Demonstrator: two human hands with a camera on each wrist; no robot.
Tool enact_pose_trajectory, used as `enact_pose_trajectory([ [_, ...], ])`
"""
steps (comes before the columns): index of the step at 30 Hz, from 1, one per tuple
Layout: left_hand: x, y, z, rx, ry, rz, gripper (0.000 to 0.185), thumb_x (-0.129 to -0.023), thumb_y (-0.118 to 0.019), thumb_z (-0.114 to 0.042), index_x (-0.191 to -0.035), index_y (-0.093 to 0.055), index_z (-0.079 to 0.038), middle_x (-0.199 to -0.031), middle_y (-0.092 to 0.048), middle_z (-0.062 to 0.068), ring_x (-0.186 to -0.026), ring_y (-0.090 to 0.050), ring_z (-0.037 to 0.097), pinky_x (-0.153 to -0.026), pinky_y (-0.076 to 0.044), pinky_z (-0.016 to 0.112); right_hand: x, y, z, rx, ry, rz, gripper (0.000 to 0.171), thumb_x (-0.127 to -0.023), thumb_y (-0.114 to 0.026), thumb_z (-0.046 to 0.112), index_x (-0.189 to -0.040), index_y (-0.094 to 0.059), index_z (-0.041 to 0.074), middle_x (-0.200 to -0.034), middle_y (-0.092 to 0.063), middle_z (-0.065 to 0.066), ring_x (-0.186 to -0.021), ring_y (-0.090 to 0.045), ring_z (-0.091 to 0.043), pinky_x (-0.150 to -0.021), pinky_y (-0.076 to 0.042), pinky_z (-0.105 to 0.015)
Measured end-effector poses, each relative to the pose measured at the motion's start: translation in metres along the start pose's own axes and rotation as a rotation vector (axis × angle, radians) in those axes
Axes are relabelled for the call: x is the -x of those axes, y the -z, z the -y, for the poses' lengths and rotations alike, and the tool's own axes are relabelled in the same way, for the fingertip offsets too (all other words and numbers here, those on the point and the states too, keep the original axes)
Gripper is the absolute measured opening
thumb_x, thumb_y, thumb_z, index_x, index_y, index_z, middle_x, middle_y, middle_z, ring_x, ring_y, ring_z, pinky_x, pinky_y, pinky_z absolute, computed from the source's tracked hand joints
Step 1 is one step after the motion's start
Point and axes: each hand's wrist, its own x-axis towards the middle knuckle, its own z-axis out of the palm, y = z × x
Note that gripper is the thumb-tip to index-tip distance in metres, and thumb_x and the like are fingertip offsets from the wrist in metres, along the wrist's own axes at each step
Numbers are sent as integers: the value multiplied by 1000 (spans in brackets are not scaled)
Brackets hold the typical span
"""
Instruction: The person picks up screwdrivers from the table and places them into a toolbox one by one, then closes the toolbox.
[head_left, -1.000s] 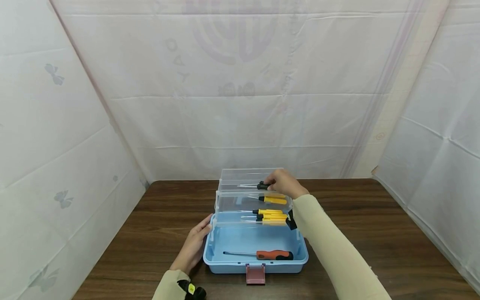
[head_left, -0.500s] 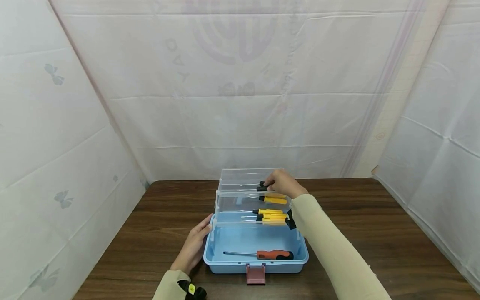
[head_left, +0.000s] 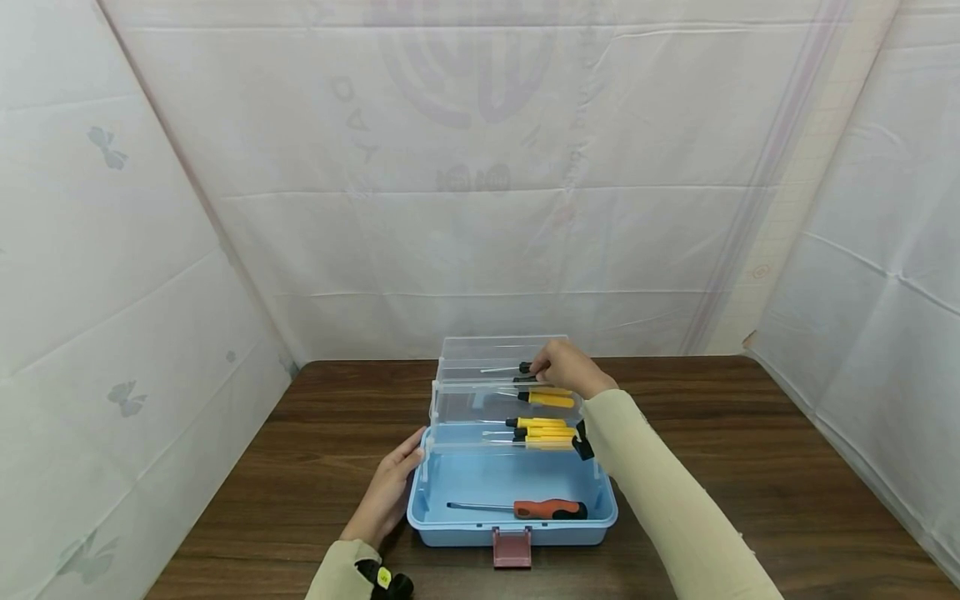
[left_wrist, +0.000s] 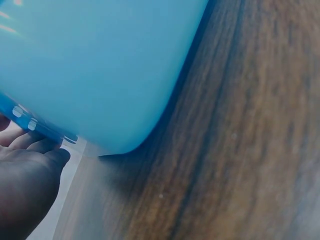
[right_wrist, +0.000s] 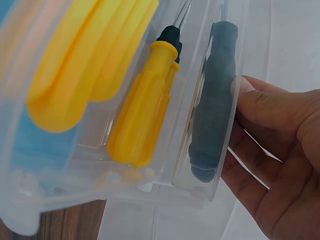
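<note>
An open light-blue toolbox (head_left: 510, 527) has clear trays stepped up behind it. My right hand (head_left: 562, 367) is at the right end of the top tray (head_left: 480, 350). Its fingertips pinch the black handle of a screwdriver (head_left: 525, 367) lying in that tray. In the right wrist view the dark handle (right_wrist: 212, 105) shows through the clear wall, with my right hand (right_wrist: 280, 150) beside it. My left hand (head_left: 390, 487) rests open against the box's left wall. In the left wrist view my left hand (left_wrist: 25, 190) lies beside the box (left_wrist: 100, 65).
Yellow-handled screwdrivers lie in the middle tray (head_left: 547, 400) and lower tray (head_left: 543, 432); one (right_wrist: 142, 115) is close in the right wrist view. An orange-handled screwdriver (head_left: 547, 509) lies on the box floor. A pink latch (head_left: 512, 547) hangs in front. White sheets wall in the brown table (head_left: 750, 467).
The black-handled screwdriver has shifted slightly back and leveled in the top tray with my right hand. My left hand has stayed put.
</note>
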Motion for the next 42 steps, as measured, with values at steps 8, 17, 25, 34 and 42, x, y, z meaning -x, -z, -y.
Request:
enact_pose_trajectory([
  [8,0,-1,-1,-4,7,-3,51,-102,-39,-17,-151,-28,-5,-158,-23,19,-145,-22,38,-115,-24,54,1,0,-3,-8,-4,-10,20,-90,-62,-1,-106,-72,-1,-110,-70,-15,-95,-67,-25,-83,-58,-37],
  [17,-2,1,-2,5,12,-3,51,-102,-41,-17,-151,-29,-6,-157,-24,19,-145,-23,37,-116,-24,54,4,1,-7,-15,-16,-25,21,-91,-61,1,-109,-71,-1,-110,-70,-15,-95,-67,-25,-83,-58,-37],
  [25,-3,6,-6,-32,29,22,51,-102,-40,-15,-150,-29,-3,-158,-23,20,-146,-19,38,-116,-20,55,10,4,-12,-39,-24,-41,22,-92,-60,2,-111,-70,0,-112,-69,-14,-96,-67,-24,-84,-58,-38],
  [34,-10,19,-4,-60,56,43,51,-103,-38,-24,-149,-31,-3,-157,-25,21,-146,-18,39,-117,-18,56,17,7,-25,-86,-7,-95,26,-97,-55,10,-118,-66,1,-118,-65,-16,-104,-63,-29,-88,-54,-44],
  [42,-22,31,-6,-58,35,47,56,-106,-26,-34,-151,-22,-1,-158,-22,22,-147,-15,38,-119,-12,56,27,5,-40,-169,46,-229,32,-99,-52,15,-126,-61,0,-127,-62,-19,-113,-60,-34,-94,-51,-49],
])
